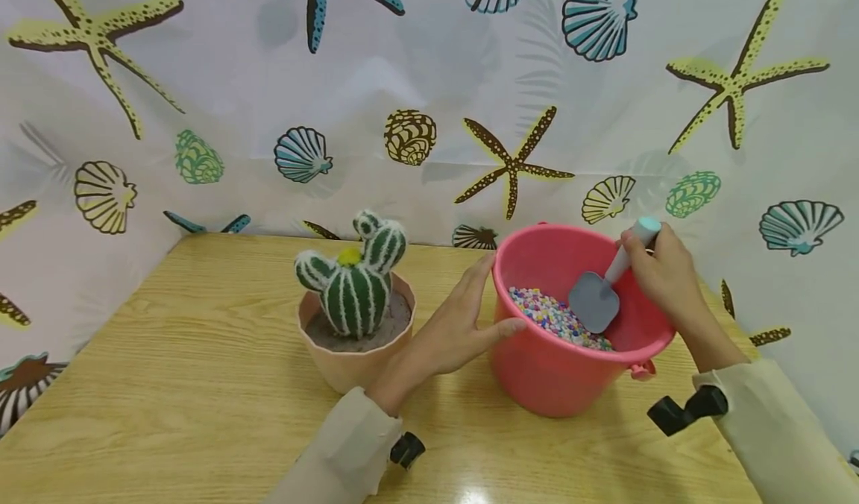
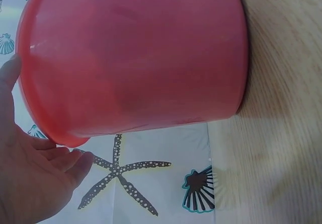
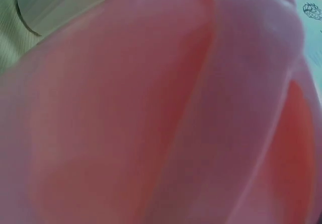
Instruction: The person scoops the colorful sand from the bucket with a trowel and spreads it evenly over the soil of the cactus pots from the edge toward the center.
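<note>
A toy shovel point(image 1: 594, 301) with a grey blade and pale handle is in my right hand point(image 1: 661, 273), whose fingers grip the handle near its blue-tipped end. The blade tilts down inside a pink bucket point(image 1: 550, 377), against small multicolored beads point(image 1: 546, 314) in the bottom. My left hand point(image 1: 456, 325) rests at the bucket's left rim, fingers extended along the outside and thumb on the front edge. In the left wrist view, the same hand point(image 2: 35, 178) lies beside the rim. Only the bucket's pink side point(image 3: 126, 113) fills most of the right wrist view, hiding the shovel there.
Left of the bucket stands a plush cactus point(image 1: 359, 295) in a peach pot point(image 1: 349, 362), close beside my left forearm. Both stand on a wooden table point(image 1: 168, 385). A white cloth point(image 1: 436, 57) printed with shells and starfish hangs behind.
</note>
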`<state>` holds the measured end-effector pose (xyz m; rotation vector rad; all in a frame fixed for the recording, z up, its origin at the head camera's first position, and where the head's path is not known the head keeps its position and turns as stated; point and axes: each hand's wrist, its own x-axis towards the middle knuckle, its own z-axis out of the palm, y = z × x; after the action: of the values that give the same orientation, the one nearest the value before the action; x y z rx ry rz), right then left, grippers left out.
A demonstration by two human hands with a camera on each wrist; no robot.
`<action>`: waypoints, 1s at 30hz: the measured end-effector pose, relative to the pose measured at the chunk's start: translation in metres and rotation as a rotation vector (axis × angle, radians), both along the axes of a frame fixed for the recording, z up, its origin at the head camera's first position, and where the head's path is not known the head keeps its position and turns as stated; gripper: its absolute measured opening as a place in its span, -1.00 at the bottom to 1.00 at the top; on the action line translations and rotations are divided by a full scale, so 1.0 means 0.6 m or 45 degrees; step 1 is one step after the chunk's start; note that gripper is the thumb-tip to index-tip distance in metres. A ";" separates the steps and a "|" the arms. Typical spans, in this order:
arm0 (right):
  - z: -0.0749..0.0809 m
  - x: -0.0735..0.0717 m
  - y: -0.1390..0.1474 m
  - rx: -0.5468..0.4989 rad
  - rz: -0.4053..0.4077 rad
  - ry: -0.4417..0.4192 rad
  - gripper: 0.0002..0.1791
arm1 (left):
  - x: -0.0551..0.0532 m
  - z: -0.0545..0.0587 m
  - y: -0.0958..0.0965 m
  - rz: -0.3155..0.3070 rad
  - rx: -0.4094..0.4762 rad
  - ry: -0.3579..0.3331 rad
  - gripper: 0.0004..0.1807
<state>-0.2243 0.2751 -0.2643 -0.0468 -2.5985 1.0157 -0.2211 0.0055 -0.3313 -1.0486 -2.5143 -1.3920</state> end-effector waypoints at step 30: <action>0.000 -0.018 -0.017 -0.510 -0.036 -0.203 -0.44 | 0.001 0.013 0.005 0.048 -0.055 -0.003 0.03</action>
<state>-0.2350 0.2646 -0.2644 -0.2720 -2.4768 1.5626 -0.2206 0.0083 -0.3235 -1.0023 -2.5625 -1.3359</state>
